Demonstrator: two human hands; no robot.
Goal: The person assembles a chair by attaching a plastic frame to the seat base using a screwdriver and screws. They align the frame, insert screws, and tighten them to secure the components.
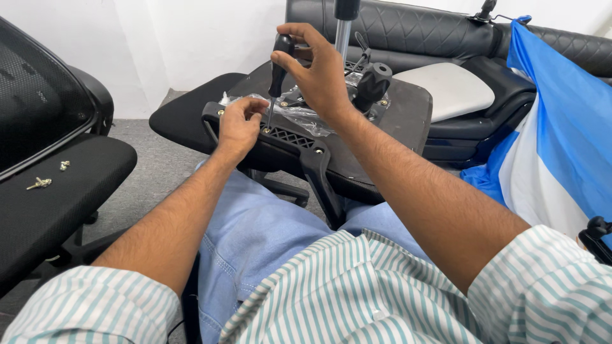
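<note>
Black screwdriver [278, 70] upright in right hand [319, 73]; left hand [237, 124] steadying tip.

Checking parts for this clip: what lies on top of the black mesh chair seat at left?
Two small metal screws lie apart on the mesh seat, away from both hands. The seat's near end runs out of view, so anything there is unseen.

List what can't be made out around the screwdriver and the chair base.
Head view only:
- Screwdriver tip and its screw: too small, crowded by left hand fingers.
- Right hand palm: turned away.
- Gas cylinder top: cut off by the upper edge.
- Loose screws on the other chair: too small for type.
</note>
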